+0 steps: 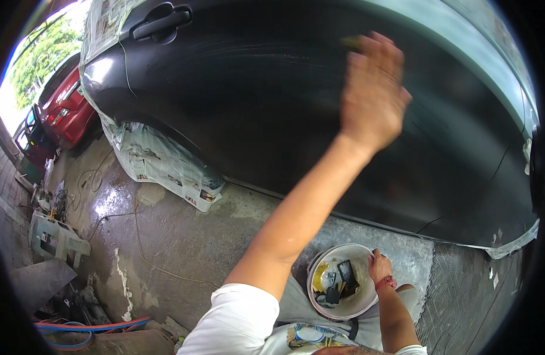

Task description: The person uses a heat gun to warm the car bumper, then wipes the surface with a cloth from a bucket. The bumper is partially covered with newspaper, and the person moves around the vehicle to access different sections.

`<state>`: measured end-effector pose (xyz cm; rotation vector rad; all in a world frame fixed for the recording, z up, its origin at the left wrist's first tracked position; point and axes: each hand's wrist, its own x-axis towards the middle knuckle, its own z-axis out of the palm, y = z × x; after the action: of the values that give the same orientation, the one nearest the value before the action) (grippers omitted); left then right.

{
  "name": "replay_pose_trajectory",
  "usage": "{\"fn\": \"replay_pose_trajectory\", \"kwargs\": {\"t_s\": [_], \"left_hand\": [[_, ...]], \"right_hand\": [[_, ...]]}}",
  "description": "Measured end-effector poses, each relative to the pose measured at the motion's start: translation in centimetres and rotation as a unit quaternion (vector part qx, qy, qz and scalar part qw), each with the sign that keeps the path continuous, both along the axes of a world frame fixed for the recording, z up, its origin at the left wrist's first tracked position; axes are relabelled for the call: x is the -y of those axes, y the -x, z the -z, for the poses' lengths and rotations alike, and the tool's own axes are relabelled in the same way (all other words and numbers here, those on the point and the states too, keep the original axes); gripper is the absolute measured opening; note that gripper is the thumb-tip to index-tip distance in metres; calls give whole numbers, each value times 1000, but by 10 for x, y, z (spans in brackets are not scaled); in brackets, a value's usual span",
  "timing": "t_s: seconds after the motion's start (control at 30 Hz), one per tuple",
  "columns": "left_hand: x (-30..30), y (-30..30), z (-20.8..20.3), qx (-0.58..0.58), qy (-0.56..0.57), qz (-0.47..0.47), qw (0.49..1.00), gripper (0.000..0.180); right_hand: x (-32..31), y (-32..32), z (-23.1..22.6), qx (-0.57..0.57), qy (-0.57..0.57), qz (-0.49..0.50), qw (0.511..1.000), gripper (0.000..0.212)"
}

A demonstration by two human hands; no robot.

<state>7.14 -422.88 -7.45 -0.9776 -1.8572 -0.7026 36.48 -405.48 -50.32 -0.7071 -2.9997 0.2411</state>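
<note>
My left hand (374,89) reaches across the dark car panel (254,112), its back toward me and slightly blurred by motion. A yellow-green edge of a thin pad (351,42) shows past its fingertips; the rest is hidden under the fingers. Faint pale scratch-like streaks run over the panel to the left of this hand. Down by my legs, my right hand (380,267) grips the rim of a round whitish bucket (358,305). Inside the bucket lie dark block-like pieces (345,273) and something yellow.
Newspaper and plastic masking (160,163) covers the wheel area at left. A black door handle (161,22) sits at the panel's upper left. A thin hose (143,251) crosses the wet concrete floor. Scrap parts (55,236) and a red car (70,112) stand further left.
</note>
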Motion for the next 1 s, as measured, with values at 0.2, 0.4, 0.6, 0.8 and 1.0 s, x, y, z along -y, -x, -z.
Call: {"fn": "replay_pose_trajectory", "kwargs": {"t_s": [0.2,0.4,0.6,0.8,1.0], "left_hand": [[69,68,-1,-116,-54,-121,984,77],[115,111,-47,23,-239,-132,962,74],[-64,-19,-13,-127,38,45,990,85],[85,95,-42,-118,-126,-152,973,75],[25,68,-75,-182,-231,-123,948,59]], "right_hand": [[-4,-5,2,-14,5,3,1000,26],[5,2,2,-37,33,-27,998,24],[-2,-3,3,-35,21,-23,999,26],[-8,-3,8,-40,37,-18,998,26],[-2,-1,4,-40,47,-24,998,26]]}}
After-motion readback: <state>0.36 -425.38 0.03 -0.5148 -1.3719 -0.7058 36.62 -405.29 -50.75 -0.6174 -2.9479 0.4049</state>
